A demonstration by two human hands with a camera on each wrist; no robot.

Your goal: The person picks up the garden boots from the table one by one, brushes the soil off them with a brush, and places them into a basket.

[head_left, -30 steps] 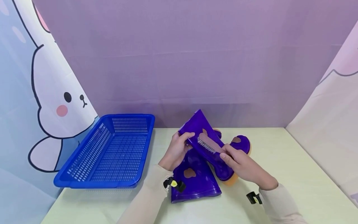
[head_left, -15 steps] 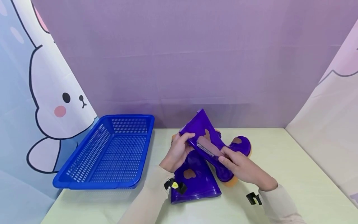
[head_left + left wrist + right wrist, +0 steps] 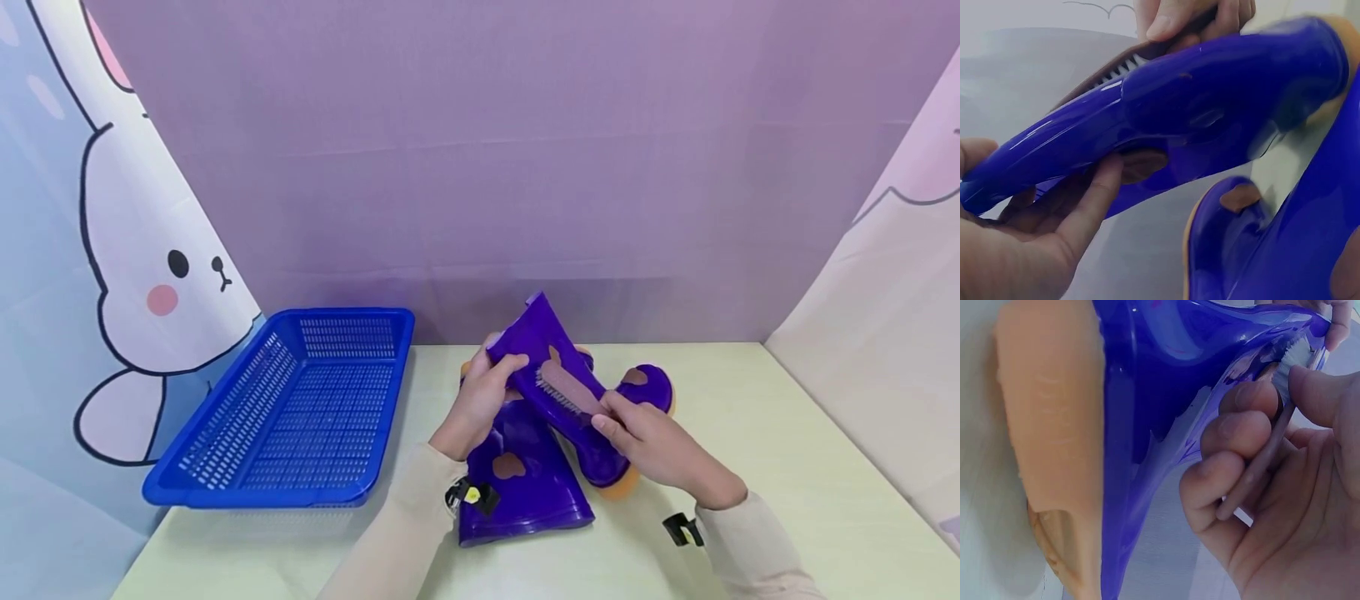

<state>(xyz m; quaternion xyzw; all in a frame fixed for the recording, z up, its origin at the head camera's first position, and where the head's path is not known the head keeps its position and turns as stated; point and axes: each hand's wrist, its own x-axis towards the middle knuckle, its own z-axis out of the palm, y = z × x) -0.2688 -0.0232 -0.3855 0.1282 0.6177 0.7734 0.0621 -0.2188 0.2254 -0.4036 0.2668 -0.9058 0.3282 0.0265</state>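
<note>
A purple rain boot with brown patches and a tan sole is held slanted, its shaft raised to the upper left. My left hand grips the shaft near its top opening, thumb on the outer side. In my right hand is a scrub brush, held by its handle, with the grey bristles against the shaft. Beneath lies a second purple rain boot, its opening toward me and a brown patch on the shaft. The held boot hides part of it.
A blue perforated plastic basket stands on the left of the pale table. Behind the table hangs a purple cloth backdrop, with printed cloth on both sides.
The brush has shifted slightly down-left along the boot shaft, then back up-right. My left hand's fingers now show higher at the shaft's edge. The second boot and basket stay put.
</note>
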